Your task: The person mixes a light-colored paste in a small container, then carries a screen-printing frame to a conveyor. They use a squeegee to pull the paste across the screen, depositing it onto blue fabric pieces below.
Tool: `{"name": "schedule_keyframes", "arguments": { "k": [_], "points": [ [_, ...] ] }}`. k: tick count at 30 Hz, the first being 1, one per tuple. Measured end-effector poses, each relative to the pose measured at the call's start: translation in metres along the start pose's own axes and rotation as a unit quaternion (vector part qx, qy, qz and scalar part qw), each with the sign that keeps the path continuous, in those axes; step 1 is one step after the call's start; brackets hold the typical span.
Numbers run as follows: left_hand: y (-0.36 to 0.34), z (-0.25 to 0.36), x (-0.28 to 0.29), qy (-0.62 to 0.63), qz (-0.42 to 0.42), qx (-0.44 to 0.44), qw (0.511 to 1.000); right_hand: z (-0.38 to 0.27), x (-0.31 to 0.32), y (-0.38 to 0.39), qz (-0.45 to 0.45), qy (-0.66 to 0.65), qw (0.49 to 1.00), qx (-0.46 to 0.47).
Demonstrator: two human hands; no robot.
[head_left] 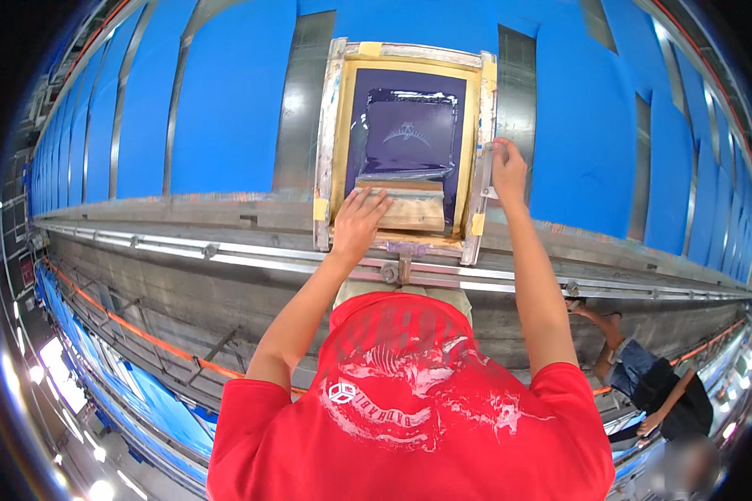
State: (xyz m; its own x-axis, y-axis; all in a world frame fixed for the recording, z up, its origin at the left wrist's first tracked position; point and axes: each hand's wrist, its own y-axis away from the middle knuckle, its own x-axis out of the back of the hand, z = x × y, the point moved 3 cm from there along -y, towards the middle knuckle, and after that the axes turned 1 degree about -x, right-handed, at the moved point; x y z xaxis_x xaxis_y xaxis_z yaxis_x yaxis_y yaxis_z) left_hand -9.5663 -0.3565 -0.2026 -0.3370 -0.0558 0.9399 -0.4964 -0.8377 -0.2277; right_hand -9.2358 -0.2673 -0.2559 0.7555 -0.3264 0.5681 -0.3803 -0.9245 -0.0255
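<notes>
Now a wood-handled squeegee (414, 211) lies inside the screen-printing frame (490, 104), along its near edge!
Over the squeegee's left end, the left hand (360, 221) drapes its fingers, the grip itself hidden; out at the frame's right edge, the right hand (510, 171) curls its fingers, and whether they clamp it I can't tell, while blue sheets (234, 108) cover the printing table (518, 92) to either side.

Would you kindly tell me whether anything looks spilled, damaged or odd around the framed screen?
Nothing looks plainly wrong. The frame is stained and patched with yellow tape, perhaps just wear; visible dark ink lies inside it.
</notes>
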Motion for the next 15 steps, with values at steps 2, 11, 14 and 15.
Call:
{"name": "schedule_keyframes", "arguments": {
  "k": [2,11,14,15],
  "points": [
    [-0.022,-0.007,0.000,-0.007,-0.003,0.016,1.000,-0.018,0.015,0.004,0.011,0.172,0.974,0.145],
    [-0.213,-0.088,0.021,0.082,-0.063,0.070,0.992,-0.141,-0.043,-0.078,-0.282,0.173,0.917,0.222],
    [-0.201,-0.082,-0.002,0.055,-0.033,0.056,0.996,-0.100,-0.065,-0.054,-0.106,0.104,0.930,0.338],
    [-0.188,-0.079,-0.004,0.048,-0.024,0.044,0.998,-0.099,-0.065,-0.036,-0.112,0.096,0.939,0.310]
  ]
}}
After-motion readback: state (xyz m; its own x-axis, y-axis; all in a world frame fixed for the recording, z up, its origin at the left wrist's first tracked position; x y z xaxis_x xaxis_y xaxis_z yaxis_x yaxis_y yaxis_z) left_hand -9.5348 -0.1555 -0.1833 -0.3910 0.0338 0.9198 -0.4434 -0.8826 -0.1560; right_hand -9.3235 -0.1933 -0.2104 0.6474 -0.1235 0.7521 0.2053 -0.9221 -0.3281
